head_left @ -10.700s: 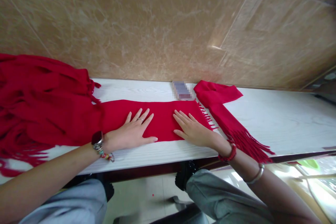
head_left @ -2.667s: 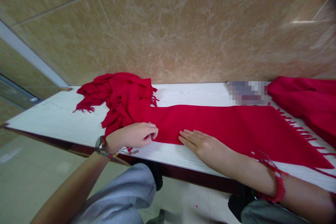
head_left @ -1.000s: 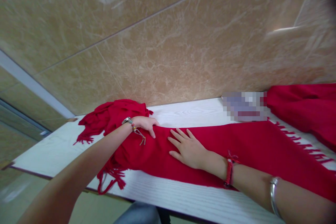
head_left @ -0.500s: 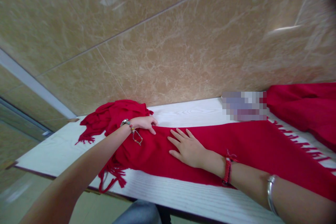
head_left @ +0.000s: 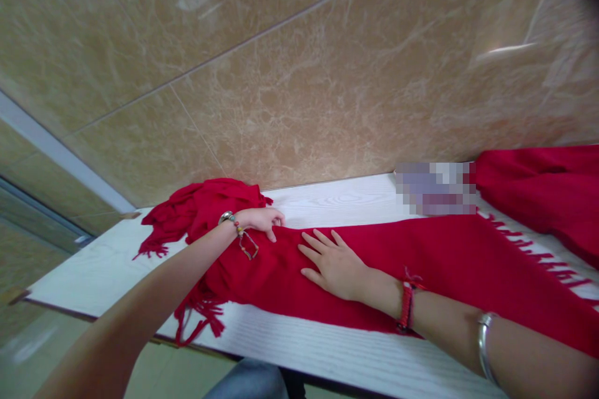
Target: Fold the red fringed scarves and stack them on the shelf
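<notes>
A long red scarf (head_left: 421,268) lies along the white tabletop, flat on the right and gathered in folds towards its fringed left end. My left hand (head_left: 262,222) is at the scarf's far edge, its fingers curled over that edge and the thumb on top of the cloth. To the right of it, my right hand (head_left: 337,267) rests palm down on the smooth part, fingers spread and holding nothing. Behind my left wrist sits a crumpled red fringed cloth (head_left: 206,199); whether it joins the scarf is hidden.
More red cloth (head_left: 543,193) lies at the far right, beside a row of fringe. A blurred-out flat item (head_left: 435,190) is on the white table (head_left: 322,199) near the marbled wall (head_left: 304,106). The table's front edge runs just before my knee (head_left: 250,380).
My left hand has shifted very slightly to the right along the scarf's far edge, its fingers curling a little more. My right hand stays flat in the same place.
</notes>
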A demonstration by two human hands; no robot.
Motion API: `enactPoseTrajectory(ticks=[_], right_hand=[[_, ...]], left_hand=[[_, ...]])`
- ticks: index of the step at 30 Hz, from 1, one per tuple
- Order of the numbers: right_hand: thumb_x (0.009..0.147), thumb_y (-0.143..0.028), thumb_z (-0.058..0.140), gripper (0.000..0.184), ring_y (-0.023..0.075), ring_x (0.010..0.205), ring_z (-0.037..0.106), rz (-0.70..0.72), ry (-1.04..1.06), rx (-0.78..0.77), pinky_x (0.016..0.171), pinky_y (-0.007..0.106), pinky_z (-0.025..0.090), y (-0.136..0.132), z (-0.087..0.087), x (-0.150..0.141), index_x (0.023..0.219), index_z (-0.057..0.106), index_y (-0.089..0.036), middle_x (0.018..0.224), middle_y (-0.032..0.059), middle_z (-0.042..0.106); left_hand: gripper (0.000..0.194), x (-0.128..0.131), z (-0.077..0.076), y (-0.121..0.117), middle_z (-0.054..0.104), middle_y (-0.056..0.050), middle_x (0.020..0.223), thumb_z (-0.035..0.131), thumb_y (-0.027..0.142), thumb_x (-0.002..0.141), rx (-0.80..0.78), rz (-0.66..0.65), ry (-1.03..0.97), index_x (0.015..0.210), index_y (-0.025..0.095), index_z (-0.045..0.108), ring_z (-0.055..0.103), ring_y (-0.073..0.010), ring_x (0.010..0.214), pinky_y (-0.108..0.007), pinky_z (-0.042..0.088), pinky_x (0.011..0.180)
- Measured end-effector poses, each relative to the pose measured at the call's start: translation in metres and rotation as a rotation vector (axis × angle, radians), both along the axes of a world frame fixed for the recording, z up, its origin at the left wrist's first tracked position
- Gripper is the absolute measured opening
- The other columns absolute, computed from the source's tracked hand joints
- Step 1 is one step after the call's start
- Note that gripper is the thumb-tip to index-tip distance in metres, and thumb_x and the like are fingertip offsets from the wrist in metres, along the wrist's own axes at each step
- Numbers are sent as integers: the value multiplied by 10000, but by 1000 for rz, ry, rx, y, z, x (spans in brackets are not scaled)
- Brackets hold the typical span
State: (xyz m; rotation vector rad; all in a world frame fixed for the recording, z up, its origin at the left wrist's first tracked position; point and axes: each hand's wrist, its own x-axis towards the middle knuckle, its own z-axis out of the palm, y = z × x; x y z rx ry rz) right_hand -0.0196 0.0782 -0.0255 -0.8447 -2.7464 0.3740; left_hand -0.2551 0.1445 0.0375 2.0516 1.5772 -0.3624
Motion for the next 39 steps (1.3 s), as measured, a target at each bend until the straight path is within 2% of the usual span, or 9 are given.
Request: enactPoseTrajectory(ticks=[6, 10, 14, 18, 22, 25, 29, 35, 39], right_hand=[[889, -458, 327, 537, 288, 1326, 183, 3, -5, 2, 1055, 525, 148, 0, -1, 0, 1335, 389, -165, 1441, 91, 267], [891, -455, 326, 527, 280, 1325, 192, 4, -1, 14, 1054, 523, 153, 1, -2, 0, 1329, 399, -170, 1436, 92, 281], [893, -464, 311, 533, 278, 1322, 204, -2, -8, 18, 1054, 516, 159, 1, -3, 1, 1329, 399, -172, 1431, 94, 289], [897, -467, 296, 540, 286, 1316, 217, -7, -27, 18, 1052, 517, 163, 1, -3, 0, 1336, 389, -168, 1428, 97, 295], [895, -461, 315, 525, 299, 1313, 222, -2, -14, 34, 1039, 539, 175, 2, -4, 0, 1347, 371, -200, 1429, 86, 299], [903, -407, 326, 456, 285, 1313, 227, 56, 2, 51, 1027, 564, 177, 2, -5, 0, 1328, 394, -256, 1423, 42, 320], [912, -369, 310, 429, 268, 1297, 273, 102, 0, 58, 1029, 562, 180, 3, -6, 0, 1311, 420, -254, 1391, 35, 376], [913, -379, 306, 434, 287, 1295, 271, 112, -16, 73, 1019, 564, 193, 3, -6, 1, 1323, 401, -271, 1405, 35, 353], [915, -359, 308, 418, 295, 1291, 278, 115, -19, 79, 1012, 575, 199, 2, -4, 1, 1306, 428, -273, 1402, 49, 360]], left_hand=[[223, -7, 11, -7, 615, -5, 803, 554, 321, 753, 57, -50, 26, 862, 134, 609, 530, -127, 746, -195, 389, 664], [202, -12, 7, -13, 635, -24, 803, 515, 312, 802, 196, -81, 80, 834, 143, 621, 531, -134, 742, -206, 379, 690], [293, -16, 3, -24, 646, -45, 796, 441, 363, 866, 280, -104, 106, 843, 148, 640, 542, -135, 714, -212, 384, 700], [311, -22, 10, -49, 606, -68, 975, 420, 375, 886, 463, -151, 147, 1016, 168, 613, 542, -166, 893, -246, 389, 817], [340, -18, 10, -92, 487, -100, 1217, 421, 348, 894, 710, -235, 246, 1175, 194, 535, 426, -222, 1147, -347, 310, 995], [406, -7, -3, -120, 361, -85, 1384, 409, 326, 903, 642, -282, 215, 1292, 210, 424, 300, -218, 1277, -360, 230, 1067], [523, 0, -21, -135, 229, -69, 1461, 377, 389, 912, 428, -261, 200, 1390, 225, 245, 202, -193, 1333, -337, 207, 1075], [655, -3, -12, -134, 190, -143, 1457, 451, 501, 848, 293, -170, 249, 1386, 178, 263, 160, -263, 1339, -381, 210, 1062], [506, 21, -16, -123, 248, -115, 1447, 351, 381, 915, 409, -183, 220, 1362, 147, 307, 160, -189, 1344, -328, 176, 1082]])
